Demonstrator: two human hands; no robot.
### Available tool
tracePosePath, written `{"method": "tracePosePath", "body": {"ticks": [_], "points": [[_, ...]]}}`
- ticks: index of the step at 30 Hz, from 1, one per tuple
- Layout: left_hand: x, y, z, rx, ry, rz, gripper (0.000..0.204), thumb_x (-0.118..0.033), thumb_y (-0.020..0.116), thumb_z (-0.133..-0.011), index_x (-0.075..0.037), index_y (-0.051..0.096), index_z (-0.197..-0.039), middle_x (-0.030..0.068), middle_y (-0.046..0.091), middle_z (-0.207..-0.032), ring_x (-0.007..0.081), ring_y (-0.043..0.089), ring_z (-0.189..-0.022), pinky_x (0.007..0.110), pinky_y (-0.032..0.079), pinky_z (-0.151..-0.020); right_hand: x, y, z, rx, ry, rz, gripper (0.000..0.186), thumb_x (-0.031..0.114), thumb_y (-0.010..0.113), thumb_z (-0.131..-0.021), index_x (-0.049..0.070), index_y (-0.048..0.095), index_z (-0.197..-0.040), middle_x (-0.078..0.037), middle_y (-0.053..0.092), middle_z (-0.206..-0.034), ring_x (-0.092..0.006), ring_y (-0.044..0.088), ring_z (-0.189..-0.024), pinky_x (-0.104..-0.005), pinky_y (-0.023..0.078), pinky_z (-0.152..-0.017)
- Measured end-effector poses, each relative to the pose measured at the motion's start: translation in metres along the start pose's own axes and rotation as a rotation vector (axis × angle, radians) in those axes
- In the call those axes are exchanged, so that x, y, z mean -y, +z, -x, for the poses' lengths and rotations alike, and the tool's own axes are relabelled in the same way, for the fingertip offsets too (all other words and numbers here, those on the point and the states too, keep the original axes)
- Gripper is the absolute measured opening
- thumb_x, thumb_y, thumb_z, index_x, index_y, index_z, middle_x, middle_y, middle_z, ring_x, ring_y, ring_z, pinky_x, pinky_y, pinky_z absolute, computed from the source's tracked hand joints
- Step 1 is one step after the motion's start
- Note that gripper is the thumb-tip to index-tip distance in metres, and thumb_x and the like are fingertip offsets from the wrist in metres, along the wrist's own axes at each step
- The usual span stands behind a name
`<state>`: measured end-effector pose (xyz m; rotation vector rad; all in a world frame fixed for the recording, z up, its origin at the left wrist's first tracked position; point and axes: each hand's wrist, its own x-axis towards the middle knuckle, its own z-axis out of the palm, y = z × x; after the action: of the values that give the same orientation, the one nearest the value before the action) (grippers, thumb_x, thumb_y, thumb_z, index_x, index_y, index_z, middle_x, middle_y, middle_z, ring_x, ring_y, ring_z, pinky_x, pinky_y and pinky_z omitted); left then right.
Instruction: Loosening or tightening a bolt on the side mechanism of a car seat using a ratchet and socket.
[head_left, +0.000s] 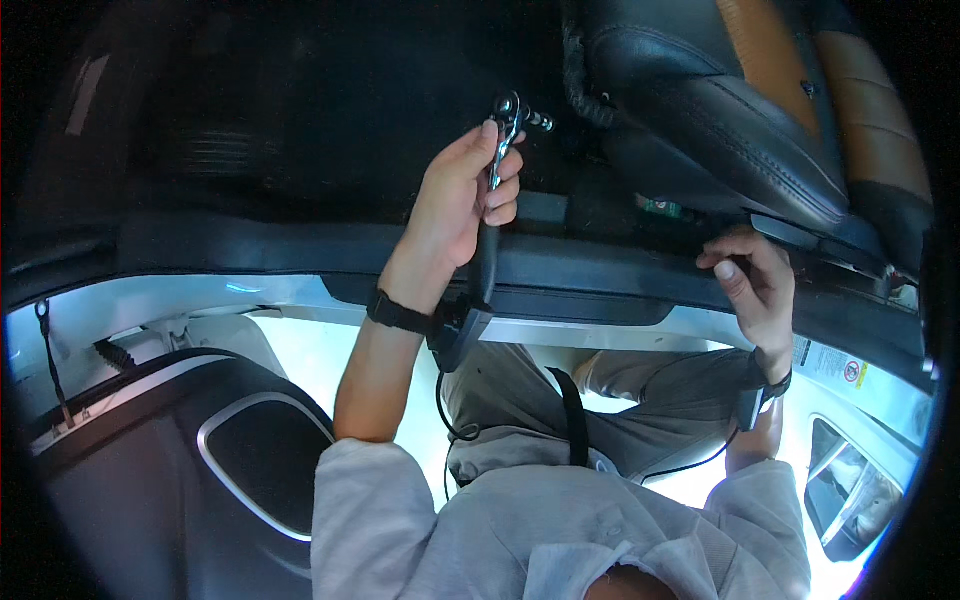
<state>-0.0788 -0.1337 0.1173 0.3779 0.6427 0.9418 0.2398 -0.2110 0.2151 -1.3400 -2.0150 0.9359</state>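
Observation:
My left hand (458,190) is closed round a ratchet wrench (508,118), held above the dark sill. Its shiny head points up and away from me, and a small socket (541,122) sticks out to the right. The black handle runs down below my fingers toward the wrist strap. Off to the right, my right hand (757,285) is beside the lower edge of a black and tan car seat (700,130). Its fingers are loosely bent with the thumb apart, and I see nothing held in them. Whether the fingertips touch the seat base is hard to tell.
A dark door sill (580,270) crosses in front of me. The open door panel (150,480) with a silver-ringed speaker stands at my left. A small green item (662,207) lies under the seat. Black devices with cables are strapped to both wrists.

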Motion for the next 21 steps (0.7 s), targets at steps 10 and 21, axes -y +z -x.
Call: {"method": "tracePosePath", "body": {"ticks": [10,21], "points": [[-0.030,0.001,-0.046,-0.129,-0.195,-0.001,0.020,-0.031,0.055,-0.103,-0.010,0.056,-0.100,-0.0059,0.039,-0.068,0.0029,0.031,-0.048,0.018,0.025,-0.039,-0.019,0.009,0.001,0.025,0.117,-0.029,0.016,0.012,0.066,-0.093,-0.002,0.068,-0.101,-0.014,0.072,-0.087,-0.0230,0.072,-0.082,-0.0329,0.055,-0.074],[0.007,-0.001,-0.083,-0.250,-0.350,0.021,0.043,-0.052,0.034,-0.106,-0.015,0.043,-0.085,-0.0079,0.028,-0.058,0.0053,0.024,-0.045,0.023,0.020,-0.040,-0.020,-0.038,0.022,-0.460,-0.358,0.099,0.019,0.018,0.054,-0.098,0.001,0.061,-0.101,-0.014,0.060,-0.076,-0.0246,0.058,-0.068,-0.0362,0.049,-0.061]]}}
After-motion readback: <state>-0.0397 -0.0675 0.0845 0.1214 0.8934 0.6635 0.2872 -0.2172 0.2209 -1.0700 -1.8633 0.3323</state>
